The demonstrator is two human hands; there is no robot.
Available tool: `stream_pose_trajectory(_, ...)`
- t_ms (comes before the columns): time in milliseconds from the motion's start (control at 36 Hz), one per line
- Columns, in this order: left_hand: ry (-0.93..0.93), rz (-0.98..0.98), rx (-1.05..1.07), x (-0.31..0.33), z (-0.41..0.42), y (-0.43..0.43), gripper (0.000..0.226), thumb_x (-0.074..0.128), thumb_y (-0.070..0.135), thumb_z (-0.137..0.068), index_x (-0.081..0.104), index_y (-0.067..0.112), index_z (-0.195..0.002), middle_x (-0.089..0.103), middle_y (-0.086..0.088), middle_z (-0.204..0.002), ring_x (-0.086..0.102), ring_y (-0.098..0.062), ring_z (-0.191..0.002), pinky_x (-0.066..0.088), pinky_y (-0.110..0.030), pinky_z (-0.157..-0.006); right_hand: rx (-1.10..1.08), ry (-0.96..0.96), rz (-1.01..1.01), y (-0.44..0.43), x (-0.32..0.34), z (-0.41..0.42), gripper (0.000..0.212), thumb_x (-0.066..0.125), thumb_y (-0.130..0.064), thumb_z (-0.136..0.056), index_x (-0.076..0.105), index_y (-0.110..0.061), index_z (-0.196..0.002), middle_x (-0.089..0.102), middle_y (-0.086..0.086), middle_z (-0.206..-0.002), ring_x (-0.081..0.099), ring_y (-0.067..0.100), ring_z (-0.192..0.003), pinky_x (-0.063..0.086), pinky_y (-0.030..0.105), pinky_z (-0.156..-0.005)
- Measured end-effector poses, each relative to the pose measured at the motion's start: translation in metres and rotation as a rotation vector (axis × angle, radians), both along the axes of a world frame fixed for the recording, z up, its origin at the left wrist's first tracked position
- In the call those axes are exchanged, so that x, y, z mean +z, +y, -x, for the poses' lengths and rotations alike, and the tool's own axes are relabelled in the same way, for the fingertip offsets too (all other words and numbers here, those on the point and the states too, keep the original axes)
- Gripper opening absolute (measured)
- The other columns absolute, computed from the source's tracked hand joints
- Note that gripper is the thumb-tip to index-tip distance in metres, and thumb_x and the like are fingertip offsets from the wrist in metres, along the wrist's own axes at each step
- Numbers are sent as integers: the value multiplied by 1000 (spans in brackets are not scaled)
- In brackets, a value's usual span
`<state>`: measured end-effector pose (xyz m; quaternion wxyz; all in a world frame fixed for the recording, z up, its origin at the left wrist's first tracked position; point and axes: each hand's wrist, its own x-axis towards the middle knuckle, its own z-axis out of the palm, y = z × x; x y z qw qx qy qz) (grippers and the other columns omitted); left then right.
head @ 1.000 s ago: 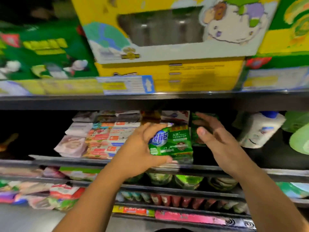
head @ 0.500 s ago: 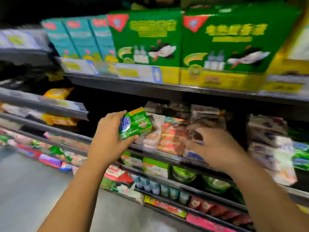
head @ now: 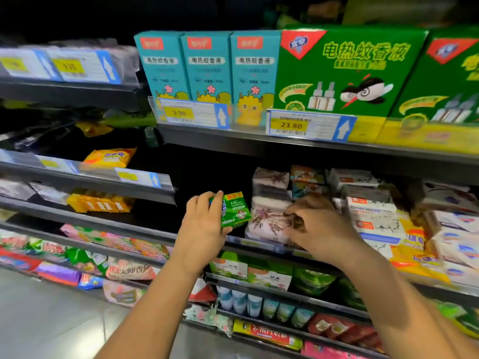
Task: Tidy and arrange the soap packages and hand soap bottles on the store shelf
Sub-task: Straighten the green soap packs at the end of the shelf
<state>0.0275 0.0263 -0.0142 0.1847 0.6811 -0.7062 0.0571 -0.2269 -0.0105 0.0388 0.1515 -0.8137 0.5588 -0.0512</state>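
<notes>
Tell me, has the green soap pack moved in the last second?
Yes. The green soap pack, gripped by the left hand, went from right of the floral soap packs to their left.

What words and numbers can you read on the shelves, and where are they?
"电热蚊香液": big green box, and three blue boxes
"9.90": tag under blue boxes
"23.80": tag under green box
Green soap pack in left hand and other packs: too blurred.
</notes>
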Motion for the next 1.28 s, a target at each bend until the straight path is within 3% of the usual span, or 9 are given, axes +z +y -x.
stream_pose_trajectory(222, 39, -288, -120, 5, -26, -44, 85, 72, 38, -88, 22, 29, -156, 23, 8, -161, 8, -27, -149, 18, -38, -122, -29, 3, 29, 3, -4, -11, 46, 55, -42, -95, 49, -32, -139, 36, -11, -142, 23, 11, -135, 30, 27, -106)
stream_pose_trajectory(500, 4, -559, -125, -7, -15, -55, 74, 49, 27, -103, 0, 25, -159, -6, 6, -166, -16, -27, -151, -4, -38, -124, -46, -63, -46, -4, -16, -18, 62, 54, -49, -95, 32, -37, -152, 21, -11, -160, 17, 13, -148, 21, 29, -119)
stream_pose_trajectory(722, 23, -525, -79, -17, -4, -34, 64, 18, 50, -105, -13, 30, -157, -27, 12, -161, -33, -17, -145, -17, -55, -118, -22, 5, -17, -4, -43, -27, 61, 36, -56, -102, 19, -36, -157, 6, -14, -166, 4, 13, -152, 8, 27, -120)
stream_pose_trajectory(861, 21, -448, -44, -20, -1, -29, 65, 20, 57, -103, -1, 30, -159, -13, 11, -165, -24, -19, -150, -12, -60, -118, -19, -15, 0, -3, -43, -26, 61, 37, -56, -102, 23, -34, -157, 10, -13, -165, 6, 12, -152, 10, 28, -121)
stream_pose_trajectory(944, 30, -340, -37, -20, 0, -26, 57, 24, 55, -104, 26, 31, -155, 13, 9, -165, -1, -20, -154, -8, -58, -118, -19, -33, 22, 1, -34, -24, 57, 42, -52, -102, 35, -29, -153, 25, -12, -161, 17, 11, -148, 17, 26, -118)
stream_pose_trajectory(1000, 77, -203, -60, -16, -2, -25, 47, 31, 49, -103, 57, 28, -136, 50, 5, -148, 37, -25, -142, 11, -57, -119, -31, -49, 67, 6, -24, -20, 49, 44, -48, -102, 46, -27, -146, 39, -11, -152, 27, 11, -140, 25, 25, -112)
stream_pose_trajectory(1056, 161, -75, -112, -10, -4, -22, 48, 34, 43, -97, 74, 19, -108, 71, -1, -112, 65, -30, -107, 45, -48, -99, -50, -67, 103, 11, -15, -16, 44, 45, -45, -102, 52, -27, -141, 47, -11, -143, 33, 11, -134, 29, 24, -105)
stream_pose_trajectory(1111, 238, -45, -139, 1, 2, -19, 44, 40, 37, -93, 75, 13, -104, 73, -3, -101, 67, -29, -93, 55, -38, -79, -86, -65, 126, 14, -5, -8, 40, 44, -44, -102, 55, -28, -138, 51, -10, -138, 36, 12, -131, 31, 26, -104)
stream_pose_trajectory(1278, 294, 80, -179, 29, 54, -21, 30, 52, 32, -90, 75, 18, -105, 73, -1, -99, 69, -22, -85, 53, -27, -73, -149, 11, 259, 14, 7, 45, 33, 47, -41, -100, 70, -20, -113, 63, -1, -119, 46, 19, -124, 32, 30, -109)
